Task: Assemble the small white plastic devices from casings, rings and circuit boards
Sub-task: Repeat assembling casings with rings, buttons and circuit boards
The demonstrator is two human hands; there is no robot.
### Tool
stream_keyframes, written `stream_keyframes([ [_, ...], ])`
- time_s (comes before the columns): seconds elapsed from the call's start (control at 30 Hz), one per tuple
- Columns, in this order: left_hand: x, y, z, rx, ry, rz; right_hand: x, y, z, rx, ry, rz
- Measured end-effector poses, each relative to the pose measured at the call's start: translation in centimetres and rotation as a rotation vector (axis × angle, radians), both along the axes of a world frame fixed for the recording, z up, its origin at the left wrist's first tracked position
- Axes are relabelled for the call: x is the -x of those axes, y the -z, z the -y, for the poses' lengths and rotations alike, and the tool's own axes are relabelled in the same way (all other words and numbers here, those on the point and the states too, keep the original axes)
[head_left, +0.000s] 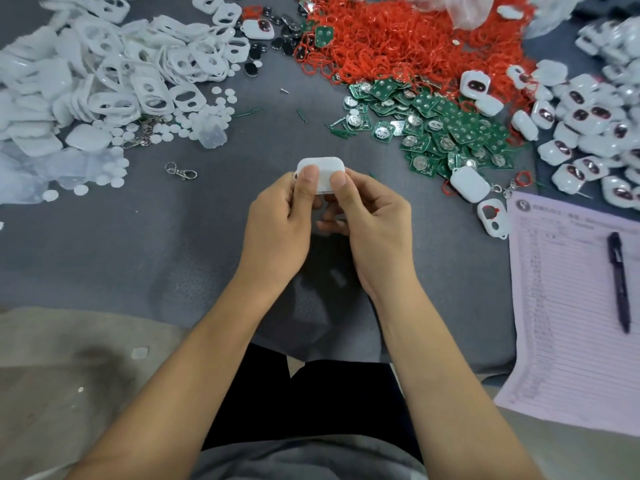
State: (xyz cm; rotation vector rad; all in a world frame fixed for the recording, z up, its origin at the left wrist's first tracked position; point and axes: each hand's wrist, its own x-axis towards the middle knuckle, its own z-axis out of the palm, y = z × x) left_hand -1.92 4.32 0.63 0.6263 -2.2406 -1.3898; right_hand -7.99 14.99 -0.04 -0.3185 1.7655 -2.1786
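From the head view, I hold a small white casing above the middle of the grey table, with both thumbs pressed on its near face. My left hand has its grip closed round the casing's left side, thumb on top and fingers curled underneath; my right hand has its grip closed round the right side in the same way. To the far left lies a heap of white casing frames, with small white discs scattered along its near edge. Far ahead spreads a pile of red rings, and just nearer than it a pile of green circuit boards. Finished white devices crowd the right edge. A printed sheet lies at the near right, with a dark pen resting on it. A metal key clip lies left of my hands.
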Motion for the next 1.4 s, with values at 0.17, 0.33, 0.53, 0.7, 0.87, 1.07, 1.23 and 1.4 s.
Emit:
stream_keyframes([
  [0.17,-0.3,-0.1,-0.2,-0.090,0.026,-0.053,-0.3,-0.2,-0.3,0.044,-0.076,-0.010],
  [0.33,-0.3,-0.3,-0.2,-0.080,0.014,-0.024,-0.5,-0.4,-0.6,0.086,-0.134,-0.038],
  [0.53,0.1,-0.5,0.0,-0.040,0.035,0.053,-0.1,0.3,-0.5,0.048,-0.088,-0.011],
  [0.7,0.1,-0.3,0.0,-0.004,0.011,0.064,0.1,0.4,-0.4,0.032,-0.089,-0.021],
  [0.87,-0.1,-0.2,0.0,-0.125,0.017,0.017,-0.1,0.0,-0.4,0.042,-0.129,-0.044],
  [1.07,-0.5,0.2,-0.3,-0.080,-0.001,-0.136,-0.5,0.0,-0.4,-0.024,-0.025,-0.045],
  [1.23,-1.1,0.4,-0.1,0.052,0.063,-0.243,-0.5,-0.3,-0.5,0.029,-0.042,-0.005],
  [1.4,-1.3,-0.4,-0.1,-0.132,0.018,-0.255,-0.5,-0.4,-0.5,0.033,-0.059,-0.022],
])
